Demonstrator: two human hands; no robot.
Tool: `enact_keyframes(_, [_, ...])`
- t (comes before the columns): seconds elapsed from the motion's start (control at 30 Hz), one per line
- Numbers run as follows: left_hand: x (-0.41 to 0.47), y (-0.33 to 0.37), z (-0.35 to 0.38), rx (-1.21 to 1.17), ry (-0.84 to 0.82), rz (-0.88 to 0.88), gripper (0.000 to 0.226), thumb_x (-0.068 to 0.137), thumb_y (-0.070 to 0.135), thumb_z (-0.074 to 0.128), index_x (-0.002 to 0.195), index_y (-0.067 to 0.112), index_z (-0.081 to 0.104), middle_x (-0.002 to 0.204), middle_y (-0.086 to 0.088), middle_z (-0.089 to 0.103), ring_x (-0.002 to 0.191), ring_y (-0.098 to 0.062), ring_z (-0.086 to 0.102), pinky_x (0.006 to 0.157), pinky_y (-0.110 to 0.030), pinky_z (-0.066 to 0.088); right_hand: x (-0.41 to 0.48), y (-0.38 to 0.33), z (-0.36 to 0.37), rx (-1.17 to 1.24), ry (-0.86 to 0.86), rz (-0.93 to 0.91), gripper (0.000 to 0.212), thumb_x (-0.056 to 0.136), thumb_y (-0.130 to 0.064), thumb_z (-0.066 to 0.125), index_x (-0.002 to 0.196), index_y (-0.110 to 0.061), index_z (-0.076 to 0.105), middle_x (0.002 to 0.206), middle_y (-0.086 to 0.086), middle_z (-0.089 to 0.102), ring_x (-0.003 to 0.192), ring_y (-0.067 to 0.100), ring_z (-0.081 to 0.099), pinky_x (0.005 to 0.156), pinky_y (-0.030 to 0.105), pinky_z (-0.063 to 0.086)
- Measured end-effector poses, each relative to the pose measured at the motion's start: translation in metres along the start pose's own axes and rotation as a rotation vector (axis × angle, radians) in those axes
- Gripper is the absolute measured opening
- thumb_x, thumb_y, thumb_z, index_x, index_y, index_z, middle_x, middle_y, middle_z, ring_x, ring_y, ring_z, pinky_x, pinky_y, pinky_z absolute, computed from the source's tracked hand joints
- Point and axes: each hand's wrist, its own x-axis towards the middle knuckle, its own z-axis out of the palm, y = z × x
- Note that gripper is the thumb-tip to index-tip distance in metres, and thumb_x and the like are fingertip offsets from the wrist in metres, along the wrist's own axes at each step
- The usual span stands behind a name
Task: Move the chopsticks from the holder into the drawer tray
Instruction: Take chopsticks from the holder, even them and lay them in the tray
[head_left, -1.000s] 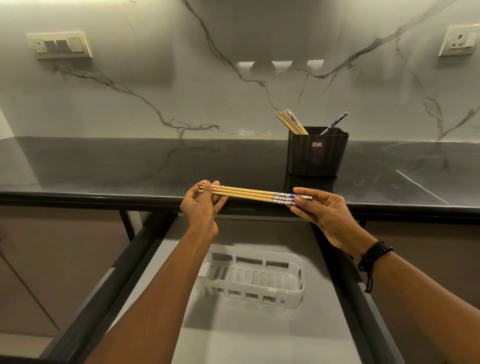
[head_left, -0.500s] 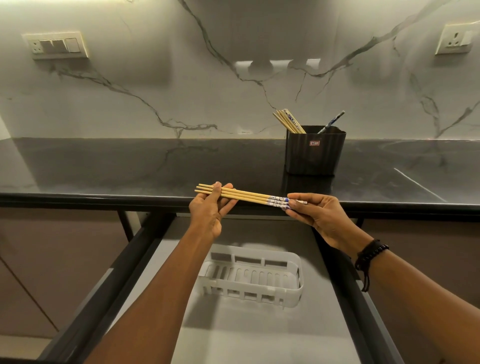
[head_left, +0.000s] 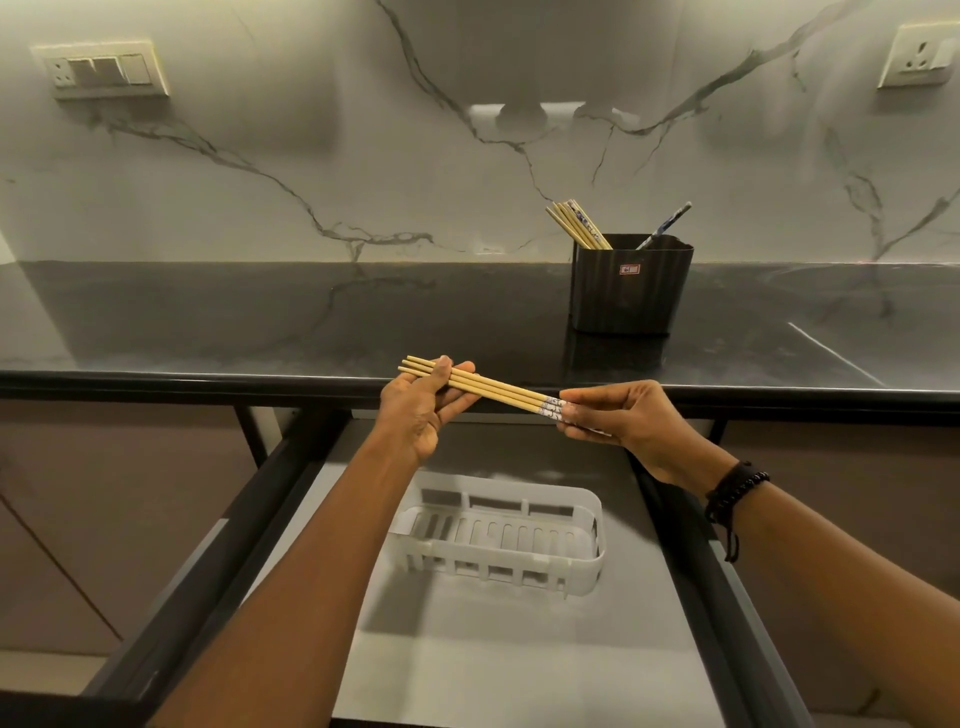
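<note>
Showing on the front of the black holder (head_left: 631, 283) is a small red-and-white sticker (head_left: 629, 269) (its writing is too small to read). The chopsticks (head_left: 493, 389) in hand are pale wooden sticks, several lying side by side in a flat bundle, plain at one end and patterned in blue and white at the other. They are held in the air in front of the holder, nearer the camera, just past the edge of the dark counter (head_left: 260, 322) on which the holder stands. The left hand (head_left: 421, 410) grips the plain ends, to the left of the holder, fingers curled beneath and thumb pressed over the top. The right hand (head_left: 618, 421) pinches the patterned ends between thumb and fingertips, straight in front of the holder. More sticks (head_left: 576, 226) lean out of the holder's left corner, and one blue-patterned stick (head_left: 667, 226) leans out to its right. The white slotted tray (head_left: 587, 561) lies in the open drawer (head_left: 519, 649), in front of the holder and below the held bundle.
</note>
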Motion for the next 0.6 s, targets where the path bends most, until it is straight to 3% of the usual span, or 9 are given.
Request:
enact_keyframes(0.17, [0.002, 0.015, -0.016, 0.197, 0.035, -0.107, 0.016, 0.088, 0.012, 0.068, 0.1, 0.001, 0.066, 0.091, -0.018, 0.076, 0.083, -0.025, 0.075, 0.061, -0.032, 0.061, 0.003, 0.001, -0.004, -0.018, -0.009, 0.083, 0.024, 0.069, -0.017, 0.077, 0.092, -0.012, 0.079, 0.096, 0.015, 0.076, 0.088, 0.026, 0.075, 0.068, 0.023, 0.059])
enact_keyframes(0.37, [0.005, 0.022, -0.042, 1.086, 0.108, -0.109, 0.039, 0.084, 0.048, 0.069, 0.088, 0.009, 0.072, 0.074, -0.005, 0.076, 0.069, -0.019, 0.074, 0.055, -0.028, 0.058, 0.006, 0.006, -0.018, -0.125, -0.061, 0.188, 0.023, 0.067, -0.014, 0.077, 0.09, -0.009, 0.079, 0.096, 0.015, 0.076, 0.087, 0.025, 0.075, 0.068, 0.023, 0.059])
enact_keyframes(0.47, [0.007, 0.016, -0.053, 1.417, 0.102, -0.066, 0.038, 0.086, 0.047, 0.066, 0.089, 0.009, 0.067, 0.087, -0.009, 0.072, 0.08, -0.023, 0.07, 0.07, -0.035, 0.059, 0.004, 0.01, -0.018, -0.234, -0.113, 0.222, 0.02, 0.066, -0.015, 0.077, 0.085, -0.01, 0.08, 0.092, 0.013, 0.077, 0.084, 0.023, 0.075, 0.067, 0.021, 0.059])
enact_keyframes(0.6, [0.003, 0.003, -0.054, 1.641, -0.019, -0.134, 0.039, 0.085, 0.041, 0.069, 0.112, 0.015, 0.06, 0.114, -0.008, 0.062, 0.1, -0.025, 0.057, 0.092, -0.048, 0.051, 0.004, 0.027, -0.001, -0.312, -0.185, 0.245, 0.022, 0.067, -0.016, 0.077, 0.087, -0.009, 0.079, 0.09, 0.011, 0.077, 0.082, 0.02, 0.075, 0.068, 0.021, 0.059])
